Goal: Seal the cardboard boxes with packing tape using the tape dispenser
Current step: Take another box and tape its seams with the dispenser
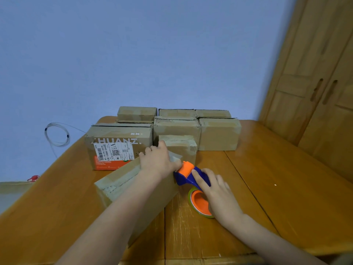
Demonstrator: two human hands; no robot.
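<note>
this looks like a room in a home, used for packing parcels. a glossy orange-brown wooden table (277,169) with plank seams and a scuffed finish fills the lower half of the view. from one to three o'clock stands a tall light wooden wardrobe (313,77) with panelled doors and slot-shaped recessed handles, the kind found in a bedroom. the plain pale blue painted wall (133,54) spans from nine to one o'clock, and a thin coiled white cable (57,134) hangs on it at nine o'clock. a cluster of plain brown cardboard boxes (177,129) sits near the table's far edge, one bearing a white printed shipping label (112,151).
</note>
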